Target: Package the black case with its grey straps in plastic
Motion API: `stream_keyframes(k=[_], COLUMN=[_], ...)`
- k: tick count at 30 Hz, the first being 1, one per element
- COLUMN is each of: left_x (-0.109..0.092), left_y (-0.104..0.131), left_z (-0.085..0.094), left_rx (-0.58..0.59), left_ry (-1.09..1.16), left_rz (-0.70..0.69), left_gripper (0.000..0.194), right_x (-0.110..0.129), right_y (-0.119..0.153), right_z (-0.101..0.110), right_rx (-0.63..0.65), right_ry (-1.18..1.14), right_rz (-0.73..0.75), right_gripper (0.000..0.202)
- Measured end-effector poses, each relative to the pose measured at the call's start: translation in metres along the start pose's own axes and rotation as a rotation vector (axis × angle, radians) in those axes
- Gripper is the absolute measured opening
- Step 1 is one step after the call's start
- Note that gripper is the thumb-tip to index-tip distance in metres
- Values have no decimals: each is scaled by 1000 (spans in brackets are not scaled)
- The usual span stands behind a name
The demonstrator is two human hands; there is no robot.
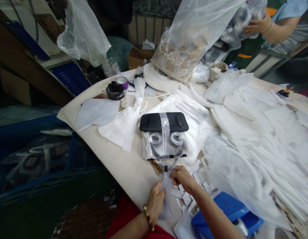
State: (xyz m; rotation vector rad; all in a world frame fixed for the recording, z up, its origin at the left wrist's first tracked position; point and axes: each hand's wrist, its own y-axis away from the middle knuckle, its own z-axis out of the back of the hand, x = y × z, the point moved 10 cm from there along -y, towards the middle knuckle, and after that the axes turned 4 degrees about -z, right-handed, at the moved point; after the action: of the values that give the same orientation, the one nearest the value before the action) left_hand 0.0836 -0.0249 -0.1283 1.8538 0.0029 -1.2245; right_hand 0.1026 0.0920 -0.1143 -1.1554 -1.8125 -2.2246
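Note:
At the table's near edge my left hand (155, 200) is closed around a clear plastic sleeve (166, 204). My right hand (182, 177) has its fingers curled in a pinch at the sleeve's upper right edge. Just above the sleeve sits a small black clip or tie (166, 168), from which grey plastic-wrapped straps loop up. They lead to a black padded piece (154, 122) with two oval patches, lying over a white wrapped bundle (146, 146). Clear tape (165, 129) runs down its middle. Two white wrapped coils (177, 138) flank the tape.
White foam sheets and tubes (243, 159) heap up on the right. Below them stands a blue plastic holder (225, 212), beside paper scraps (187, 198). Tape rolls (116, 91) and a large filled bag (178, 49) are at the back. A co-worker's hand (258, 26) handles plastic at upper right.

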Motion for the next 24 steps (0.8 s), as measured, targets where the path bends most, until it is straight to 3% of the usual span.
stream_keyframes(k=[7, 10, 13, 17, 20, 24], left_x=[-20, -23, -19, -11, -8, -12], left_y=[5, 6, 4, 1, 2, 4], left_z=[1, 0, 4, 4, 4, 2], left_rx=[-46, -48, -81, -76, -77, -45], left_ry=[-135, -166, -186, -105, -39, 48], left_rz=[-117, -117, -90, -96, -104, -110], left_gripper=[8, 16, 26, 18, 20, 27], right_x=[-16, -22, -22, -15, -20, -34], right_y=[-14, -18, -14, 6, 16, 11], right_z=[1, -1, -3, 0, -1, -13], right_rx=[-82, -86, -36, 68, 117, 111], right_ry=[-93, -195, -324, -500, -538, -505], right_rz=[-59, -87, -83, -18, -15, -63], right_gripper=[29, 27, 23, 12, 25, 25])
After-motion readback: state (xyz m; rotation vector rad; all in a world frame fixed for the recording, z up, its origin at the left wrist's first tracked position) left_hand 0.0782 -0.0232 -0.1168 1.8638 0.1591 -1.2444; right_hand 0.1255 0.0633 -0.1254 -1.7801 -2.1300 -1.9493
